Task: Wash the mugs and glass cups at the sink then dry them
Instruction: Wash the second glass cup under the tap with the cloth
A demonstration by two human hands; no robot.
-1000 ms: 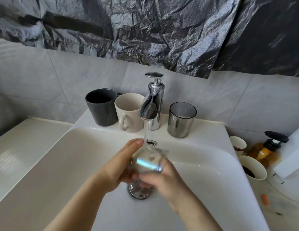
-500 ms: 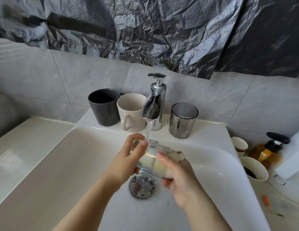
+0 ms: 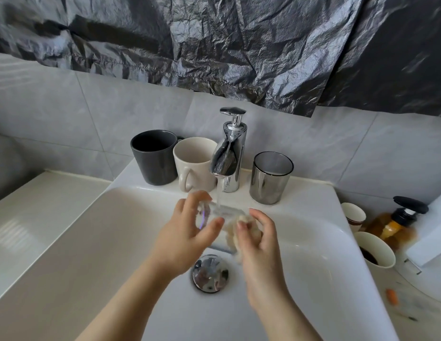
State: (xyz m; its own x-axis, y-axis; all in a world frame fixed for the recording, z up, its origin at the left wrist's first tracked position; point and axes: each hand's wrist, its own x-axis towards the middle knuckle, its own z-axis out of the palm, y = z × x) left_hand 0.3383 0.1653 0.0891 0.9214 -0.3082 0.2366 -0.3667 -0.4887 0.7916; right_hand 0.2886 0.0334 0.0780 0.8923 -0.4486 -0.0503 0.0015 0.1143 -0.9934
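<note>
At frame centre, the left hand (image 3: 187, 232) grips the glass cup (image 3: 210, 212) under the tap (image 3: 226, 158) stream for rinsing. The right hand (image 3: 260, 247) curls round a cream sponge (image 3: 233, 233) (blurred) beside it.

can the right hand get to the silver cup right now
Probably yes: the silver cup stands upright just past the right hand with nothing between, though that hand holds a sponge.

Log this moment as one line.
phase: washing | left hand: grips glass cup | right hand: holds pale sponge | tap: running
</note>
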